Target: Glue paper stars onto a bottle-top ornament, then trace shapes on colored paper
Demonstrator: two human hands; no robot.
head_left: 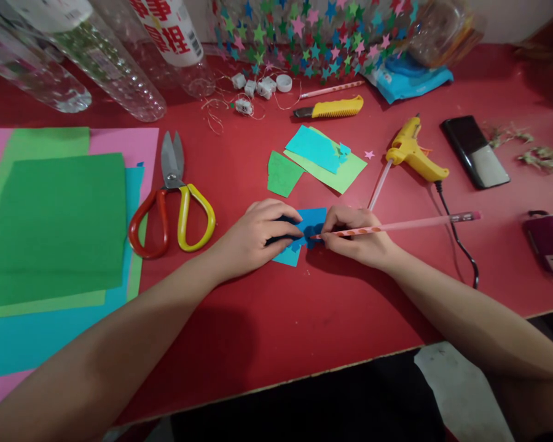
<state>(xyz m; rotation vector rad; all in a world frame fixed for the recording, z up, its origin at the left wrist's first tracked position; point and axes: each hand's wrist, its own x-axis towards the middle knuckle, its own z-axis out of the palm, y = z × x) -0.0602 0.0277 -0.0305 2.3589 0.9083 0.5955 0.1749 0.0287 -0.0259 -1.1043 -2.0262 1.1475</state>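
Observation:
A pink pencil with an eraser end is gripped in my right hand, its tip touching a small blue sheet on the red table. My left hand lies on the left part of that blue sheet with its fingers stretched out, pressing it flat. The sheet's lower edge looks cut in a jagged shape, partly hidden by my fingers. Just beyond the hands are a green paper scrap and a light blue piece on a light green one. A pink star lies beside them.
Scissors and stacked coloured sheets are on the left. A yellow cutter, a glue gun with a cord, a phone and a purple socket box lie right. Plastic bottles and star-covered plastic line the back.

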